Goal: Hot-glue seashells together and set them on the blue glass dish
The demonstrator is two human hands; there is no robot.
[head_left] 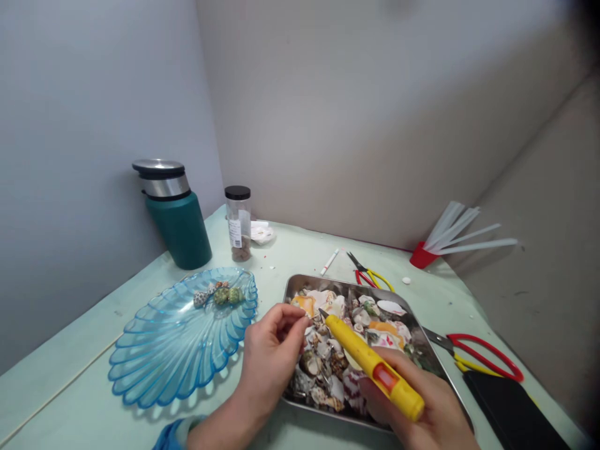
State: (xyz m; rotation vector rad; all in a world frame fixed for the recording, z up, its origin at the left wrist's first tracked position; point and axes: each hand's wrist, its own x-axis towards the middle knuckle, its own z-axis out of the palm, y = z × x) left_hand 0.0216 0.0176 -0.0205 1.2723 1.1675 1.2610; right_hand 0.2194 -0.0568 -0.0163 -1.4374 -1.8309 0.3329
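My right hand [417, 406] is wrapped round a yellow pen-shaped glue gun [363, 356], whose dark tip points up and left. My left hand [272, 350] is closed in a pinch, with what looks like a tiny pale shell at its fingertips, close to the glue gun's tip. Below both hands lies a metal tray [293, 284] filled with mixed seashells [330, 359], some white, some brown, a few orange. The right hand covers the tray's lower right part.
A blue scalloped dish [173, 337] holding several small shells [227, 295] sits left. Behind stand a green bottle [180, 228] and a black-lidded jar [239, 225]. Pliers [370, 275], scissors [482, 359], a black flat object [510, 406] and a red cup [423, 255] of translucent sticks are rightward.
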